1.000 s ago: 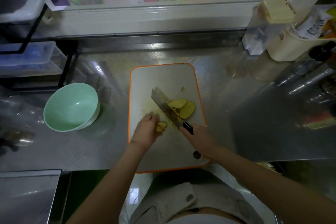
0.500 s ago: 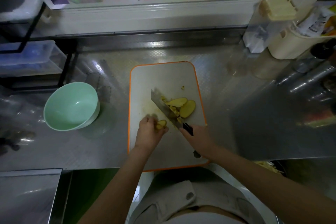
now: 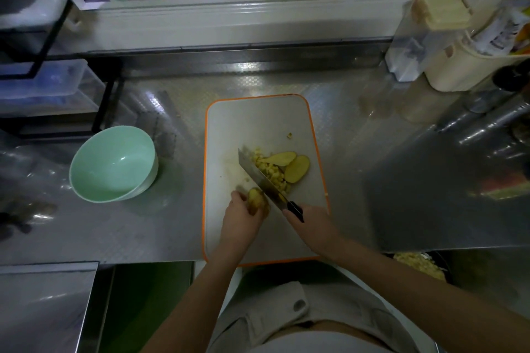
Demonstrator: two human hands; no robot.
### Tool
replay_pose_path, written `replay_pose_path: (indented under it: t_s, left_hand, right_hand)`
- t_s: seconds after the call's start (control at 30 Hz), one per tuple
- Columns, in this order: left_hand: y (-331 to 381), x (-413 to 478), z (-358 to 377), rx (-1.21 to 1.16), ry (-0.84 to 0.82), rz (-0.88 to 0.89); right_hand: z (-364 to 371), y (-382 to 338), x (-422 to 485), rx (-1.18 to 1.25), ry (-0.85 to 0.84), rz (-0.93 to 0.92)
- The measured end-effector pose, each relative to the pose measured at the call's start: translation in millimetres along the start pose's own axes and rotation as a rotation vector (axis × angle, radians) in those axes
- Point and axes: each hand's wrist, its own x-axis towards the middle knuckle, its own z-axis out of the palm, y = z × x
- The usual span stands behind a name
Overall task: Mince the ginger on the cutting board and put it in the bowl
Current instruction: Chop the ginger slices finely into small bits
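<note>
A white cutting board with an orange rim (image 3: pixel 258 120) lies on the steel counter. My left hand (image 3: pixel 241 218) pinches a ginger piece (image 3: pixel 255 199) against the board. My right hand (image 3: pixel 312 226) grips the black handle of a cleaver (image 3: pixel 258 173), whose blade slants up and left, right beside the held piece. To the blade's right lie chopped ginger bits (image 3: pixel 271 170) and two ginger slices (image 3: pixel 295 167). A mint-green bowl (image 3: pixel 113 163) stands to the left of the board, with nothing in it.
A black rack with clear plastic boxes (image 3: pixel 48 86) fills the back left. Cream containers (image 3: pixel 459 60) and metal items (image 3: pixel 493 120) crowd the back right. A dark pan of pale shreds (image 3: pixel 418 265) sits below the counter edge at right.
The blade has shifted slightly towards my left hand, and more chopped bits lie on its right side. My left hand now covers more of the ginger piece.
</note>
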Motion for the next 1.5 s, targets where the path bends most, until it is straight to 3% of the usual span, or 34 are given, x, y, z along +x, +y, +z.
replay_pose_path:
  t_s: [0.57,0.77,1.5]
  left_hand:
    - [-5,4,-2,-0.144,0.092,-0.034]
    - [-6,9,2,-0.197,0.032,-0.062]
    - [-9,10,9,-0.326,0.089,-0.107]
  right_hand:
    - [-4,-5,-6,-0.007,-0.01,0.023]
    - [1,-12,-10,-0.025,-0.023,0.022]
    - [-11,-17,-11,-0.013,-0.026,-0.013]
